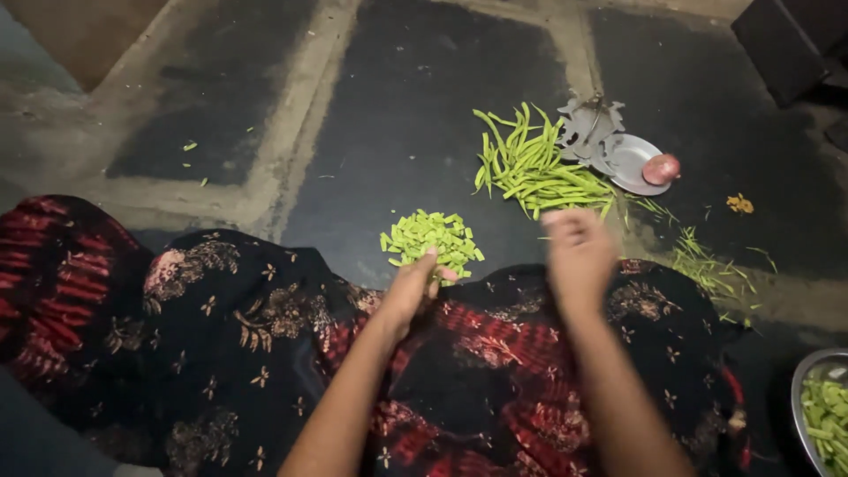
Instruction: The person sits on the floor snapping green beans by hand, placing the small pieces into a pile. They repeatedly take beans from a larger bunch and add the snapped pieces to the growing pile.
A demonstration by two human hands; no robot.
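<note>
Sitting on a dark stone floor [415, 106], the person works over a lap covered in black and red patterned cloth [265, 336]. The left hand [413, 287], at the centre of the frame, has its fingers [435, 269] pinched narrow on a short green piece at the near edge of a heap of cut bean pieces [433, 238], which lies on the floor just beyond the knees, likely so cut bits drop within easy reach. The right hand [579, 252], right of centre, is blurred; its fingers look curled inward, but I cannot tell whether they hold anything.

Above it, in the upper right of the frame, lies a bundle of whole green beans [530, 168], and touching that a flat metal cutter [590, 124] with a small steel plate [629, 159] carrying an onion [661, 168]. Thin green trimmings [707, 265] lie scattered at the right (kept apart from the good pieces, it seems). A steel bowl [799, 389] with more cut pieces sits at the lower right edge. No packages, labels or signs show.
</note>
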